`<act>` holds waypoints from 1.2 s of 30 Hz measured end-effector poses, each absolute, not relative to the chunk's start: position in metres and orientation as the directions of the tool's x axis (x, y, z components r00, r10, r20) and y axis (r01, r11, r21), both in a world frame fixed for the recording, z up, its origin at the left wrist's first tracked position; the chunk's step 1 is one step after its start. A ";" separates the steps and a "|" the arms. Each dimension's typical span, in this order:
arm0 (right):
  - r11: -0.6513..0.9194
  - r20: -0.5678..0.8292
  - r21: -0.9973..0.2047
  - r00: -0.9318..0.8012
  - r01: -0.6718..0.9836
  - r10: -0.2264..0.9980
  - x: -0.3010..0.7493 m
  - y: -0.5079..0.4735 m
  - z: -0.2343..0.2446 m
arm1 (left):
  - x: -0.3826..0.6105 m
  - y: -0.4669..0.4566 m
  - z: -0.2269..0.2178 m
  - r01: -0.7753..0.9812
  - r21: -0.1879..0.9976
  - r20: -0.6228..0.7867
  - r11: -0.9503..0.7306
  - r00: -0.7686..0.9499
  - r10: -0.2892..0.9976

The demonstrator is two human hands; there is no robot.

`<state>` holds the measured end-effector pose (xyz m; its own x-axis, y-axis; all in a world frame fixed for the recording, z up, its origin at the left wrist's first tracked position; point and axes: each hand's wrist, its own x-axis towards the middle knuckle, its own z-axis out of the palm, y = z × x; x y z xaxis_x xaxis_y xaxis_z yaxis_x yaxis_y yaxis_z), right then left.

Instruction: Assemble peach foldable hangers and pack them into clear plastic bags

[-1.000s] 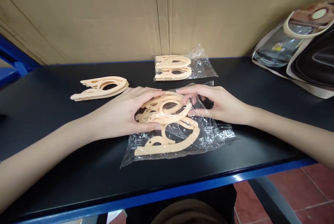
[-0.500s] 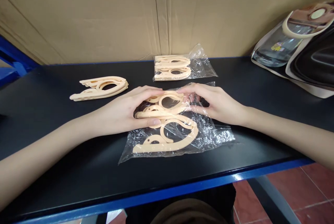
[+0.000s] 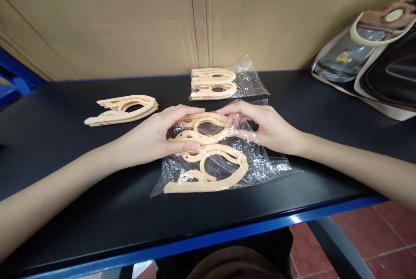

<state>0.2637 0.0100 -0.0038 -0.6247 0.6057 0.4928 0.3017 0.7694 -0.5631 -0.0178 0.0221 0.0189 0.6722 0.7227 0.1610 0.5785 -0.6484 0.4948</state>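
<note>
A clear plastic bag lies on the black table in front of me. Inside it are peach plastic hangers, one flat near me and a stack further back. My left hand grips the left end of that stack, thumb below and fingers curled over the top. From the right, my right hand pinches the bag and the stack's right end.
A loose pile of peach hangers lies at the left. A filled bag of hangers sits at the back by the cardboard wall. Boxed goods lean at the far right. The table's blue front edge is close.
Both hands pushed the hanger stack deeper into the bag and squared it up. The bag shifted slightly; the hands sit a little further back.
</note>
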 end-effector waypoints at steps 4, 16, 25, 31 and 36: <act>0.779 0.477 -0.509 -0.633 0.368 0.610 0.264 0.009 -0.002 | -0.020 0.021 0.022 0.572 0.481 0.128 -0.664 0.704 0.699; 0.723 0.487 -0.371 -0.541 0.583 0.686 0.272 0.000 0.005 | -0.026 0.019 0.028 0.598 0.347 0.079 -0.723 0.749 0.658; 0.728 0.445 -0.508 -0.584 0.461 0.680 0.272 0.000 0.007 | -0.027 0.017 0.026 0.565 0.347 0.064 -0.749 0.782 0.620; 0.689 0.427 -0.608 -0.571 0.393 0.702 0.272 0.003 0.008 | -0.025 0.016 0.024 0.580 0.286 0.035 -0.763 0.789 0.614; 0.680 0.419 -0.605 -0.561 0.413 0.714 0.273 0.005 0.007 | -0.026 0.014 0.030 0.659 0.143 0.057 -0.738 0.739 0.671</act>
<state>0.2727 0.0047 0.0072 -0.5610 0.7138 0.4193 0.4134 0.6803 -0.6052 -0.0260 0.0142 0.0303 0.7390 0.6713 0.0571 0.6594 -0.7381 0.1428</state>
